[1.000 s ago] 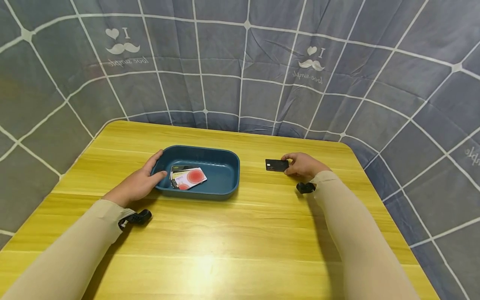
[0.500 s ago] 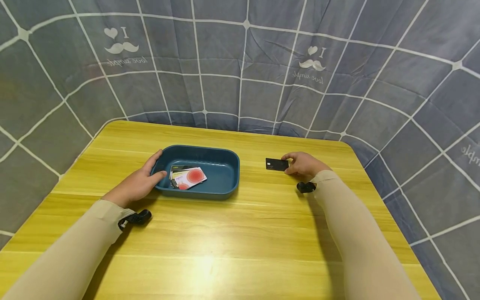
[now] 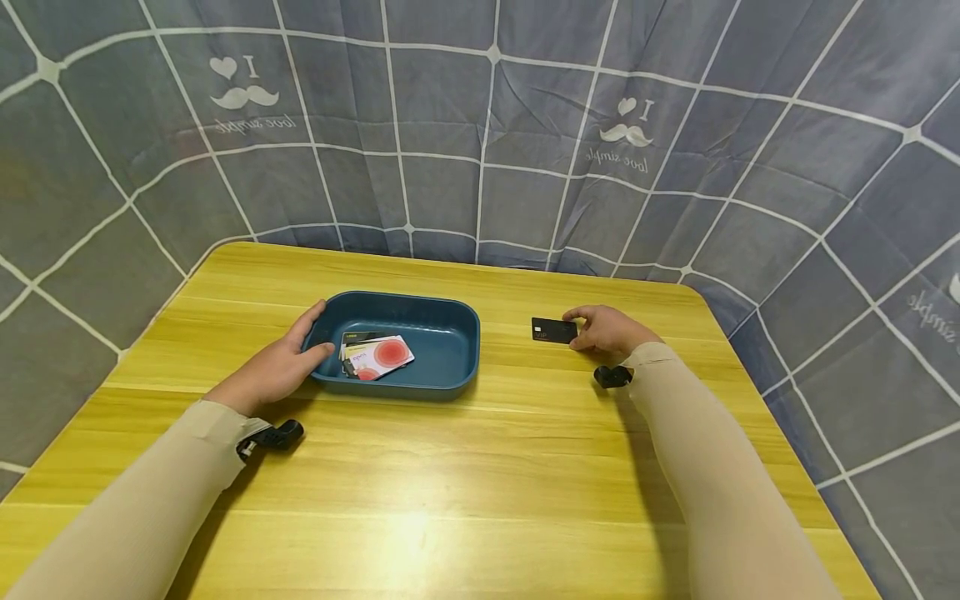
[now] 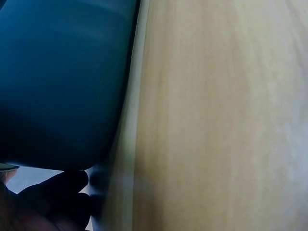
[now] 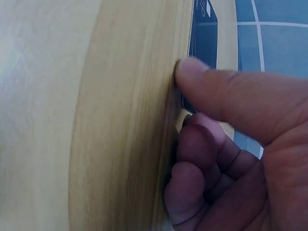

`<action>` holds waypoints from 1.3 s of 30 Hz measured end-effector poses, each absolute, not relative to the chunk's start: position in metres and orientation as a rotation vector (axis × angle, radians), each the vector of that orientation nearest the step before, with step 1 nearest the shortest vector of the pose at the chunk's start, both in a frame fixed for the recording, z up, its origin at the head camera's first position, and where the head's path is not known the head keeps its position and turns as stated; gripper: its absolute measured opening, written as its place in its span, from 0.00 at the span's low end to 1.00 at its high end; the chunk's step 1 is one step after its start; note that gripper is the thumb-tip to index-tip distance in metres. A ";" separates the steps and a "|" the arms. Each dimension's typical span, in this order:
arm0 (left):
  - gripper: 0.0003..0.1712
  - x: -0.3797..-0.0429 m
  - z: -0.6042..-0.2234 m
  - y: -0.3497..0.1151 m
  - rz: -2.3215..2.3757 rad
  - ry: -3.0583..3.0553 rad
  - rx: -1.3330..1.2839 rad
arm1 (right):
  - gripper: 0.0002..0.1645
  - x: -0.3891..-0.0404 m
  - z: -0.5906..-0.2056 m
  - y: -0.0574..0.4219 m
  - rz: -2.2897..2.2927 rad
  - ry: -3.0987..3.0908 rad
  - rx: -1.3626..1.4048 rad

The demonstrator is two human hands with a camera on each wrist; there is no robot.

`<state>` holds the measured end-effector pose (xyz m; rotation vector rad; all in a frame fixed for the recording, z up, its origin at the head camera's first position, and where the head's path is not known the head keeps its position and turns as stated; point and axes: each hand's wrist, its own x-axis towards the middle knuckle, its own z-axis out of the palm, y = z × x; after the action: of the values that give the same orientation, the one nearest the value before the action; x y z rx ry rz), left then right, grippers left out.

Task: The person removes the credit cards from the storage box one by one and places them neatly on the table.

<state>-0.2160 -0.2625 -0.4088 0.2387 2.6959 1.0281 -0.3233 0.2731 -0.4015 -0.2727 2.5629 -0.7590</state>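
A dark blue rectangular basin [image 3: 442, 354] stands left of centre on the table. My left hand [image 3: 277, 367] holds its left end, thumb over the rim and fingers along the outer wall; in the left wrist view the fingers [image 4: 62, 192] are dark against that end. Several overlapping cards [image 3: 381, 357] lie inside, the top one white with red circles. To the right, my right hand [image 3: 609, 330] pinches the right end of a black VIP card [image 3: 550, 330] by its edges, between thumb and index finger. In the right wrist view the card [image 5: 204, 38] is partly hidden behind the thumb.
The wooden table [image 3: 450, 467] has a rounded far right corner. A grey curtain [image 3: 442, 108] with white grid lines surrounds its back and sides. Black wrist devices [image 3: 279, 435] sit under both sleeves. Wood surface separates the basin from the black card.
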 end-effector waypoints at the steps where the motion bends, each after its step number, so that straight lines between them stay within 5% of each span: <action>1: 0.48 -0.216 -0.409 -0.263 1.025 2.698 0.239 | 0.39 -0.323 -0.402 0.274 -0.770 2.558 -0.281; 7: 0.48 -0.215 -0.408 -0.264 1.012 2.698 0.244 | 0.44 -0.320 -0.397 0.274 -0.842 2.568 -0.263; 14: 0.48 -0.215 -0.407 -0.264 1.015 2.700 0.263 | 0.38 -0.320 -0.387 0.261 -0.758 2.798 -0.271; 39: 0.48 -0.213 -0.406 -0.266 1.008 2.691 0.276 | 0.39 -0.293 -0.324 0.103 -0.964 2.756 -0.694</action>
<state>-0.2134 -0.2657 -0.4062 0.2765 2.6913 1.0078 -0.2930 0.1034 -0.3238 -0.6936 2.7565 -0.9643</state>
